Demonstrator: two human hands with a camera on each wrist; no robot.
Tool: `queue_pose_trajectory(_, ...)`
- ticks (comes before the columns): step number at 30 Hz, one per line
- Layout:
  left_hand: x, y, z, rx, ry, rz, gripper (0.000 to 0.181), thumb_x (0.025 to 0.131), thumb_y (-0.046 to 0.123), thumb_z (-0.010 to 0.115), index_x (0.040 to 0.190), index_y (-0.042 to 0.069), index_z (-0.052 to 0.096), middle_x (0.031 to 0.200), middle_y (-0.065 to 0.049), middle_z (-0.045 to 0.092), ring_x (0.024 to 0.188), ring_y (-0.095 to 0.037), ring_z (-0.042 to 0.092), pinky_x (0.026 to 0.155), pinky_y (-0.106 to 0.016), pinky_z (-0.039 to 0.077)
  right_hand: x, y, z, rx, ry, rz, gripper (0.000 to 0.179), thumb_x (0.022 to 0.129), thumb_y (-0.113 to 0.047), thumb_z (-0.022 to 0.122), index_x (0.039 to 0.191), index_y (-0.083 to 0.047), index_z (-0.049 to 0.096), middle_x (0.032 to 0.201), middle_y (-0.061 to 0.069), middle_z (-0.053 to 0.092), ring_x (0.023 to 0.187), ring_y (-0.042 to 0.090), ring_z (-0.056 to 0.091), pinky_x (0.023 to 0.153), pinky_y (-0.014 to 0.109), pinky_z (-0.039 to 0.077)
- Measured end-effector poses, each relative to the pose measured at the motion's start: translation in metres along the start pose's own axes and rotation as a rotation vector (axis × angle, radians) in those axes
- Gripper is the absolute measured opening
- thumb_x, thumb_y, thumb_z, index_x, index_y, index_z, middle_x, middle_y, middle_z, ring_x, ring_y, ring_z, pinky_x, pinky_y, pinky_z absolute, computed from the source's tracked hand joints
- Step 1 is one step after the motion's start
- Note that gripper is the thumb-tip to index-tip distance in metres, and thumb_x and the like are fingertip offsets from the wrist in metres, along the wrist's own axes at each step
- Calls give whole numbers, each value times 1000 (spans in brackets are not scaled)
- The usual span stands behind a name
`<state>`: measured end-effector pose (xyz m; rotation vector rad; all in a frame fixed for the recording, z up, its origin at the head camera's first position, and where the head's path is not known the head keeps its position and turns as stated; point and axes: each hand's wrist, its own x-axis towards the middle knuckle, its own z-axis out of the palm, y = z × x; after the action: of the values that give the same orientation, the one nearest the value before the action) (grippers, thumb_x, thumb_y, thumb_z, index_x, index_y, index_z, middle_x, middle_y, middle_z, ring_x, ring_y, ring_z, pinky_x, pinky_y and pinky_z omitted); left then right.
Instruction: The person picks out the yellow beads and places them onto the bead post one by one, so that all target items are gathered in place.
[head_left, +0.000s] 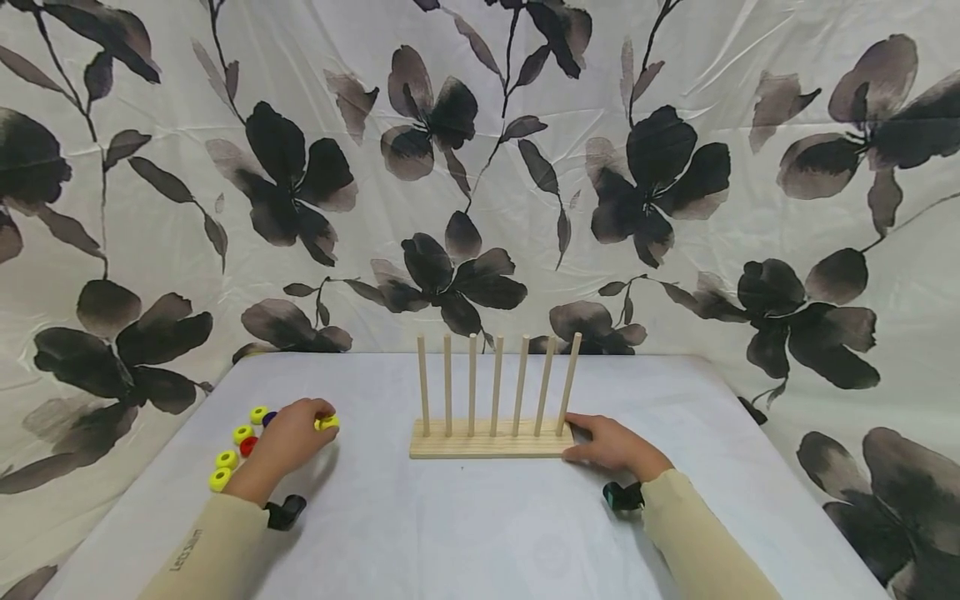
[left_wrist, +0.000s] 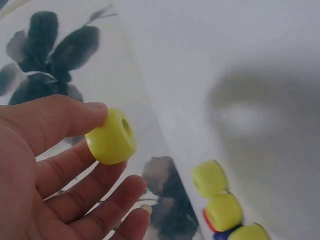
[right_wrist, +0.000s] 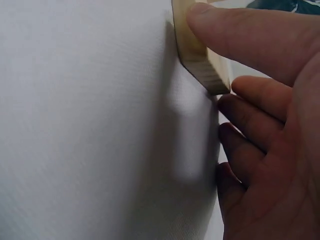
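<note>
My left hand (head_left: 291,439) is raised a little over the left part of the table. It pinches a yellow bead (left_wrist: 107,139) between thumb and fingers, and the bead's hole shows in the left wrist view. A wooden peg stand (head_left: 487,451) with several upright bare dowels stands at the middle of the table. My right hand (head_left: 617,446) grips the right end of its base, the thumb (right_wrist: 220,27) against the front face and a finger behind. Beside the left hand lie more yellow beads (head_left: 227,459), a red bead (head_left: 248,447) and a dark blue bead (head_left: 269,419), partly hidden by that hand.
A white cloth covers the table (head_left: 450,533). Behind and around it hangs a pale curtain (head_left: 540,250) printed with dark flowers. The loose beads lie in a slanting group near the table's left edge.
</note>
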<state>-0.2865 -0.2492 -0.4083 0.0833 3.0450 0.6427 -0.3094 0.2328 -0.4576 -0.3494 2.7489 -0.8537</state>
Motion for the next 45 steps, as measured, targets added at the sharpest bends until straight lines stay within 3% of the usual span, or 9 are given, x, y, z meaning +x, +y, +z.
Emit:
queue_pose_trajectory(9, -9, 35, -14, -86, 32, 95, 39, 91, 25, 66, 123, 4, 61, 121, -18, 61, 112, -36, 55, 92, -51, 52, 2, 6, -2, 14, -7, -3, 75, 81, -37, 77, 145, -12, 47, 149, 16, 44, 141, 38, 35, 114, 57, 30)
queue_pose_trajectory(25, -25, 99, -43, -149, 66, 289, 34, 90, 26, 67, 121, 11, 66, 117, -7, 65, 108, -26, 58, 91, -44, 53, 0, 11, 4, 69, 12, -6, 76, 80, -39, 77, 146, -18, 45, 152, 14, 41, 143, 38, 31, 114, 59, 27)
queue_pose_trajectory(33, -23, 123, -44, -180, 93, 388, 29, 89, 24, 69, 115, 12, 68, 112, -2, 67, 104, -21, 60, 91, -42, 53, 0, 10, 2, 117, 23, -28, 76, 81, -36, 77, 146, -14, 44, 152, 14, 40, 144, 37, 31, 115, 56, 27)
queue_pose_trajectory(45, -21, 143, -36, -200, 76, 430, 29, 88, 24, 71, 114, 12, 69, 111, -1, 67, 102, -20, 61, 90, -41, 54, -1, 11, 4, 157, 49, -62, 71, 82, -33, 76, 143, -8, 47, 150, 17, 42, 142, 39, 32, 115, 57, 28)
